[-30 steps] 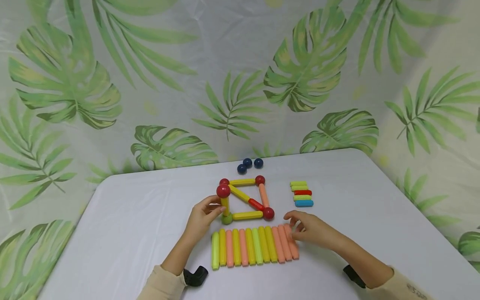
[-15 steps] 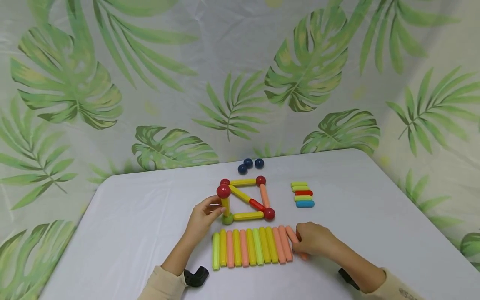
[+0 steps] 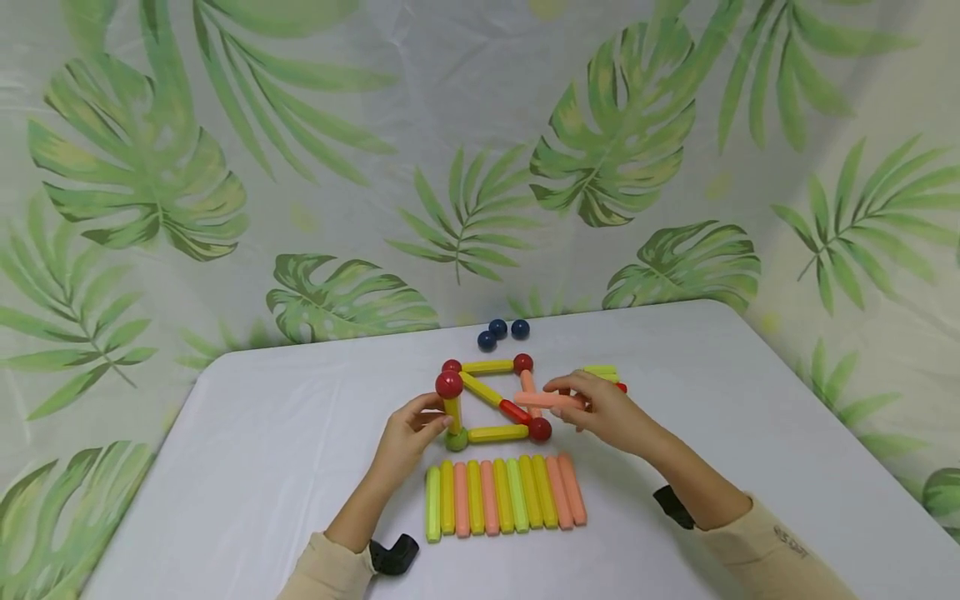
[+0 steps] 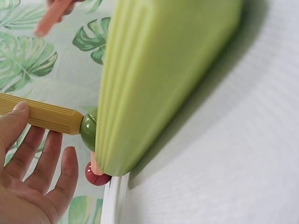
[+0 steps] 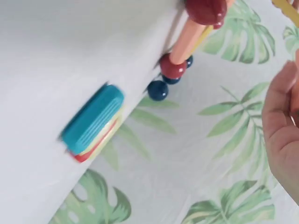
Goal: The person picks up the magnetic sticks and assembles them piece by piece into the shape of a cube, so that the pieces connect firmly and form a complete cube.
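A person's right hand grips a pink stick at the 3 o'clock side of a stick-and-ball frame on a white worktop. Toward 8 o'clock, the left hand pinches an upright yellow stick, its red ball seen only from the head; the left wrist view reveals ridges meeting a green ball. Dark blue balls sit at 12 o'clock, a row of sticks at 6. The right wrist view shows a blue stick, hidden from the head.
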`<control>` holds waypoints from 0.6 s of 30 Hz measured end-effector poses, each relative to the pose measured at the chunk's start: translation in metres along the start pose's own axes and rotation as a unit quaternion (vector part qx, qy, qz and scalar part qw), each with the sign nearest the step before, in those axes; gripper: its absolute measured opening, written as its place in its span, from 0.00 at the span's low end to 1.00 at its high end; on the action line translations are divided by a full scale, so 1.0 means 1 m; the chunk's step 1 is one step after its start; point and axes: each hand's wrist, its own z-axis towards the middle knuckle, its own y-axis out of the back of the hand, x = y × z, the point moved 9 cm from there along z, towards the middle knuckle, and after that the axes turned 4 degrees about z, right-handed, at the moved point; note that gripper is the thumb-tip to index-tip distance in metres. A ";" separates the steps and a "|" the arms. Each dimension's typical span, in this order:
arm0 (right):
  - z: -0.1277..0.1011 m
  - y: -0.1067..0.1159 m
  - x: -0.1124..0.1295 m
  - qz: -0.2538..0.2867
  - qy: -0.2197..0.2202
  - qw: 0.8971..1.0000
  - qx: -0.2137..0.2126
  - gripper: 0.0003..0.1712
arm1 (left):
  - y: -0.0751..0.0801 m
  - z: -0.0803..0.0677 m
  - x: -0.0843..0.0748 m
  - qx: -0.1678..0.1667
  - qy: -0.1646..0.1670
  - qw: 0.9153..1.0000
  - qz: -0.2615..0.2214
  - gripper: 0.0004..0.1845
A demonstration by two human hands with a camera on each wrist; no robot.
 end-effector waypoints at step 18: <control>0.044 -0.019 0.035 0.094 0.030 0.995 -0.020 0.15 | -0.001 0.000 0.000 0.003 0.003 1.000 -0.004 0.15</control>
